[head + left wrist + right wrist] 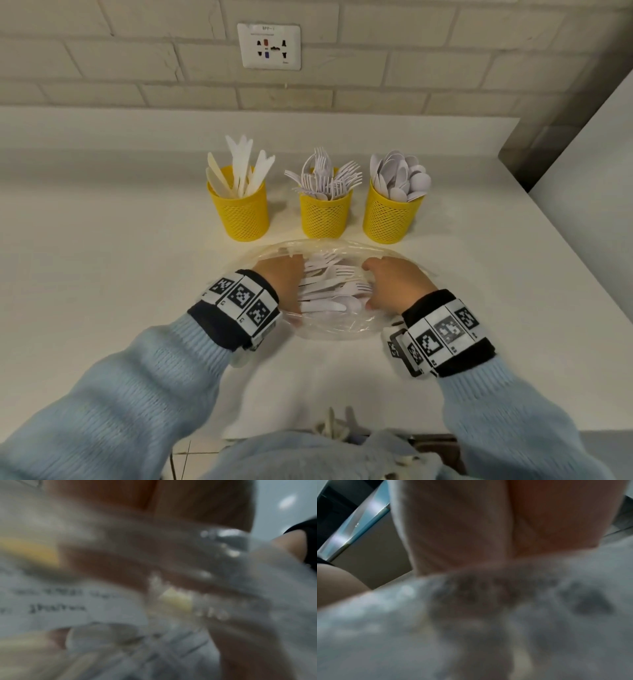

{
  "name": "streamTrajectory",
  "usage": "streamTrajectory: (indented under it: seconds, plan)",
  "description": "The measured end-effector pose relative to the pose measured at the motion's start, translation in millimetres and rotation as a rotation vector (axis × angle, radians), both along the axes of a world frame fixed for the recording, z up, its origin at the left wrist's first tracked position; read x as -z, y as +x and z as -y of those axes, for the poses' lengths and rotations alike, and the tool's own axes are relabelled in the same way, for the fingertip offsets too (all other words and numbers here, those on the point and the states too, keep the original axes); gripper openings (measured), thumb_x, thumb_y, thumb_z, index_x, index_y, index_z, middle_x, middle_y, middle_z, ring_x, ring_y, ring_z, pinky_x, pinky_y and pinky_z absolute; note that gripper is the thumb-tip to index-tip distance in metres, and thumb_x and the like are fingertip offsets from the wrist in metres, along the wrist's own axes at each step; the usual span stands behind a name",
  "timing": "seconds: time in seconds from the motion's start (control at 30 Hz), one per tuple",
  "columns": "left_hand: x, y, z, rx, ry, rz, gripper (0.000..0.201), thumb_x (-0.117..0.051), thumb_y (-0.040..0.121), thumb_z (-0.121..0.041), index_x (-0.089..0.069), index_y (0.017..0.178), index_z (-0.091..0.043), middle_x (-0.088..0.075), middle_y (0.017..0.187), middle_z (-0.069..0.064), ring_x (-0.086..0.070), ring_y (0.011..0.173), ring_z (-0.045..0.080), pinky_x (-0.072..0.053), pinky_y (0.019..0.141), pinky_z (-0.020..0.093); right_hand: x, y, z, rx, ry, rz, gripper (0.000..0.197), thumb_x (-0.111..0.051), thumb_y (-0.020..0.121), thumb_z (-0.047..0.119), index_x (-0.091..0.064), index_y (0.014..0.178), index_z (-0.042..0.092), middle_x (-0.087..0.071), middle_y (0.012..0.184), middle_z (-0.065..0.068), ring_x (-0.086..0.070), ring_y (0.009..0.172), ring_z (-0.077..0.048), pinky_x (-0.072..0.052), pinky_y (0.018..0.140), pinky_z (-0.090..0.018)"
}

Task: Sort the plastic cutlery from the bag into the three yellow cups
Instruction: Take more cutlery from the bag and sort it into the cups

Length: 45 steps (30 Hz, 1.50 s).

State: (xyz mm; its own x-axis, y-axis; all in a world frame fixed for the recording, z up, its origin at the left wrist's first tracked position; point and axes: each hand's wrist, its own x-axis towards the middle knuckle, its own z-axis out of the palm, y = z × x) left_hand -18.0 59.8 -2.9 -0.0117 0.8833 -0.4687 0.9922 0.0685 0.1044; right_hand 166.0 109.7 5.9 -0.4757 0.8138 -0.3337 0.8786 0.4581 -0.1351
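Observation:
Three yellow mesh cups stand in a row on the white counter: the left cup (241,212) holds knives, the middle cup (325,214) forks, the right cup (390,216) spoons. In front of them lies a clear plastic bag (335,329) with several white forks, knives and spoons (329,284) in it. My left hand (284,277) is at the bag's left side, its fingers hidden among the cutlery. My right hand (394,281) curls its fingers and thumb over the bag's right end. Both wrist views are blurred, showing only skin and the bag's film (402,615).
A brick wall with a white socket plate (269,46) rises behind the cups. A white panel (582,171) bounds the counter (102,274) on the right. The counter's front edge is just below my wrists.

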Motion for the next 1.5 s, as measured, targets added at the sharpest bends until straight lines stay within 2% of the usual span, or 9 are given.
streamTrajectory:
  seconds: [0.17,0.33,0.5,0.67,0.73,0.87,1.1,1.37,1.5]
  plan:
    - [-1.3,4.5,-6.9,0.049,-0.019,0.043,0.080,-0.083,0.068,-0.035,-0.040,0.131,-0.011,-0.052,0.130,0.010,-0.052,0.117,0.028,-0.042,0.095,0.035,2.6,-7.6,0.9,-0.132,0.034,0.048,0.045,-0.047,0.088,0.003,-0.050,0.131,0.016,-0.058,0.124,-0.013,-0.054,0.115,-0.032,-0.042,0.095,-0.035]
    - [1.2,14.3,-11.8,-0.001,0.001,0.122,0.078,-0.080,0.071,-0.032,-0.036,0.132,-0.012,-0.054,0.126,0.011,-0.054,0.113,0.028,-0.043,0.090,0.033,4.6,-8.2,-5.5,-0.091,0.015,-0.113,0.038,-0.052,0.088,0.013,-0.058,0.124,0.025,-0.062,0.123,-0.007,-0.056,0.112,-0.029,-0.043,0.095,-0.034]
    - [6.3,9.2,-11.7,-0.013,0.048,0.132,0.067,-0.076,0.067,-0.048,-0.053,0.124,-0.022,-0.062,0.122,0.003,-0.058,0.113,0.026,-0.046,0.099,0.042,-6.7,9.3,-13.7,0.024,0.104,0.125,0.029,-0.051,0.089,0.023,-0.063,0.114,0.013,-0.062,0.120,-0.008,-0.057,0.110,-0.027,-0.043,0.094,-0.035]
    - [5.4,8.4,-10.6,-0.014,-0.011,0.155,0.056,-0.078,0.071,-0.030,-0.049,0.115,-0.011,-0.060,0.113,0.010,-0.057,0.099,0.025,-0.047,0.083,0.034,-3.8,-0.1,-10.2,0.019,-0.007,0.104,0.019,-0.056,0.085,0.015,-0.069,0.098,0.009,-0.068,0.107,-0.011,-0.062,0.097,-0.029,-0.047,0.089,-0.034]
    - [5.4,7.9,-10.5,-0.004,-0.008,0.181,0.060,-0.079,0.071,-0.029,-0.048,0.119,-0.011,-0.058,0.115,0.010,-0.056,0.102,0.025,-0.047,0.087,0.035,-3.3,-3.2,-8.5,0.008,-0.042,0.063,0.020,-0.056,0.085,0.016,-0.069,0.099,0.009,-0.069,0.104,-0.012,-0.061,0.090,-0.030,-0.046,0.085,-0.034]
    - [2.7,4.7,-8.0,0.018,0.065,0.214,0.078,-0.082,0.063,-0.035,-0.046,0.130,-0.016,-0.054,0.130,0.006,-0.050,0.119,0.026,-0.042,0.101,0.038,-13.3,5.5,-7.9,-0.032,-0.082,0.062,0.024,-0.054,0.088,0.016,-0.066,0.108,0.016,-0.063,0.115,-0.008,-0.057,0.105,-0.027,-0.042,0.093,-0.033]
    - [8.2,-1.5,-2.3,0.065,0.062,0.150,0.122,-0.084,0.053,-0.053,-0.014,0.149,-0.025,-0.034,0.150,0.008,-0.033,0.138,0.031,-0.032,0.112,0.047,-10.4,4.9,0.5,-0.036,-0.116,0.132,0.024,-0.068,0.081,0.022,-0.067,0.104,0.015,-0.066,0.109,-0.004,-0.060,0.099,-0.024,-0.047,0.087,-0.032]
    - [-2.4,-4.3,2.4,0.071,-0.023,0.201,0.126,-0.082,0.061,-0.052,0.002,0.151,-0.026,-0.032,0.150,0.008,-0.035,0.135,0.028,-0.034,0.110,0.043,-40.7,3.3,0.5,-0.003,0.057,-0.133,0.018,-0.068,0.078,0.011,-0.068,0.092,0.023,-0.065,0.098,0.001,-0.058,0.093,-0.020,-0.042,0.075,-0.028]
    - [-2.7,1.9,5.3,0.067,-0.027,0.233,0.123,-0.076,0.067,-0.055,0.010,0.150,-0.026,-0.034,0.145,0.009,-0.038,0.131,0.028,-0.036,0.107,0.040,-34.0,-9.3,7.9,-0.059,-0.039,-0.226,0.034,-0.075,0.073,0.013,-0.069,0.105,0.022,-0.066,0.104,0.000,-0.060,0.099,-0.019,-0.042,0.079,-0.024]
